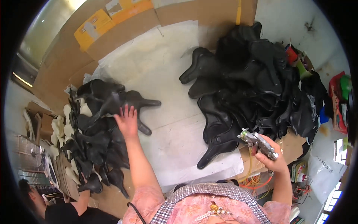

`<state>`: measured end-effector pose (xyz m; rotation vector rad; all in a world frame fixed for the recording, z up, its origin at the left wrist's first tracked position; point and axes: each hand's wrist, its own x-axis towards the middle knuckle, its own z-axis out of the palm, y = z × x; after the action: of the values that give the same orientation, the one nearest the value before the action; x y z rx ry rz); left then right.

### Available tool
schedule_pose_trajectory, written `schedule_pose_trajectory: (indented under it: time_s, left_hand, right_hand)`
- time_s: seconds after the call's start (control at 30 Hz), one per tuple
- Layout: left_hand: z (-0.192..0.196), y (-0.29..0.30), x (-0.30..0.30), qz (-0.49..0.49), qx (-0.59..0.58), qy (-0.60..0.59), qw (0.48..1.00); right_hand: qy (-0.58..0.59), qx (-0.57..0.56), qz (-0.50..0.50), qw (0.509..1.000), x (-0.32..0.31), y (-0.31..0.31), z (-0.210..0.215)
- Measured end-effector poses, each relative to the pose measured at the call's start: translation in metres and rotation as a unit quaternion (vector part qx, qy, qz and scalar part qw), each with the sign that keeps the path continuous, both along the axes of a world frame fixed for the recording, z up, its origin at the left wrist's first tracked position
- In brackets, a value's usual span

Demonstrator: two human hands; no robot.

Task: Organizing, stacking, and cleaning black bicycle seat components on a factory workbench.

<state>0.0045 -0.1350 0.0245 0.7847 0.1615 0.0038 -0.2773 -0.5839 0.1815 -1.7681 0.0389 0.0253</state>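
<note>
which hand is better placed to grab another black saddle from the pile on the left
Left. The left hand already rests on the left saddle pile, while the right hand is occupied holding a spray gun.

A tabletop (175, 145) covered with white paper (164, 63) and brown cardboard (123, 30) stands under bright light, with cluttered bags (320, 168) at its right edge.

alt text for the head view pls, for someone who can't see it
Seen from above, a person's left hand rests on a pile of black saddle shapes at the left of a white-covered table, while the right hand grips a metal spray gun. A larger black pile lies at the right; another person is at lower left.
</note>
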Motion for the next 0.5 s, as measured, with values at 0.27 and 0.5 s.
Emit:
schedule_pose_trajectory:
  time_s: [0.27, 0.5]
  left_hand:
    - [-0.073, -0.228, 0.157, -0.079, 0.647, -0.254, 0.715]
    - [-0.08, -0.273, 0.238, -0.344, 0.573, -0.124, 0.734]
  right_hand:
    - [0.066, 0.074, -0.023, 0.995, 0.044, -0.012, -0.039]
    - [0.1, 0.063, -0.035, 0.992, 0.079, -0.032, -0.066]
